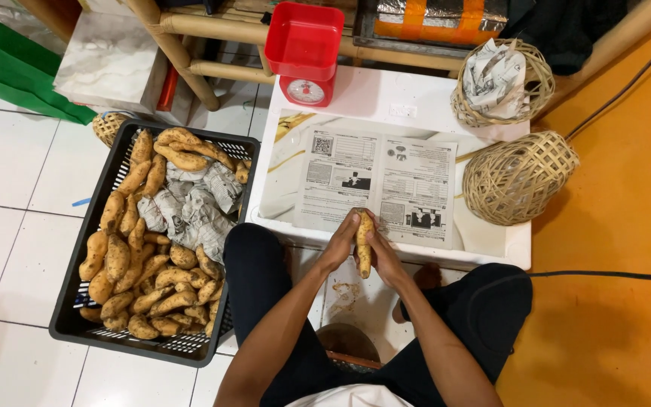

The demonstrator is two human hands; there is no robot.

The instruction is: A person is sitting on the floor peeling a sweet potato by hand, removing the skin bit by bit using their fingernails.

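Now holding one sweet potato upright between both hands, just at the near edge of the low white table. Left hand wrapping the left flank of the sweet potato, fingers closed around it; right hand pressing against the right flank, also closed on it, so that the root is being pinched from both sides and kept from slipping. Hanging partly over the table's near edge and partly above the lap, probably for an easy look at the skin all round.

Lying flat on the table, just beyond the sweet potato, a printed sheet of paper, spread wide as if serving as a working surface. Standing at the far edge of the table, a red kitchen scale with its tray on top and dial facing the seat, so readable from there. Sitting at the right end of the table, two woven baskets: one upright and stuffed with crumpled newspaper, the other tipped on its side with its opening turned away.

Resting on the tiled floor left of the table, within arm's reach of the left hand, a dark plastic crate heaped with more sweet potatoes, crumpled newspaper bedded among them, likely as padding.
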